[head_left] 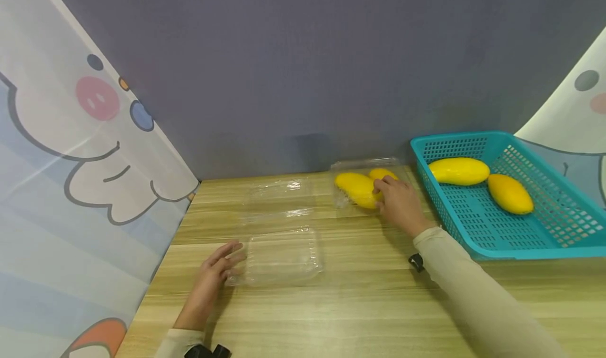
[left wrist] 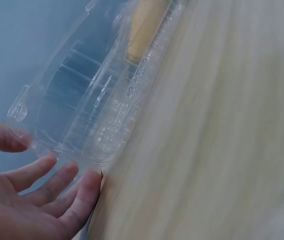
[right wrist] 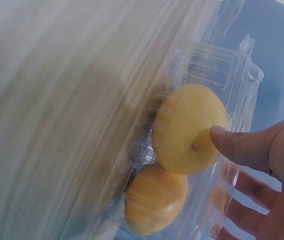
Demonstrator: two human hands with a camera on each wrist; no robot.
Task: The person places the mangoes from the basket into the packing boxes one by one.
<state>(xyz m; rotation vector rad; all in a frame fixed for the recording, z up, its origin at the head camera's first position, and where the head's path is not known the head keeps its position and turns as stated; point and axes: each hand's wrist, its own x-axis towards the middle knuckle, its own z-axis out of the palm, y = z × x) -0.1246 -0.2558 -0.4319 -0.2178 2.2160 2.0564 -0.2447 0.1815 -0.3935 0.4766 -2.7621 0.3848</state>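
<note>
An open, empty clear clamshell box [head_left: 284, 255] lies on the wooden table, its lid [head_left: 279, 195] folded back toward the wall. My left hand [head_left: 222, 266] lies flat at the box's left edge with straight fingers touching the rim; the left wrist view shows that hand [left wrist: 37, 185] beside the box [left wrist: 82, 110]. Farther right, a second clear box [head_left: 347, 164] holds two yellow mangoes [head_left: 355, 190] [head_left: 381, 174]. My right hand [head_left: 393, 195] rests on them. In the right wrist view its thumb [right wrist: 231, 142] touches the upper mango [right wrist: 189, 130], above the lower mango [right wrist: 154, 197].
A teal plastic basket [head_left: 521, 253] at the right holds two more mangoes [head_left: 459, 171] [head_left: 510, 193]. A grey wall closes the back, and printed curtains [head_left: 71, 190] hang at the left and far right. Bare wooden table [head_left: 360, 305] stretches toward me.
</note>
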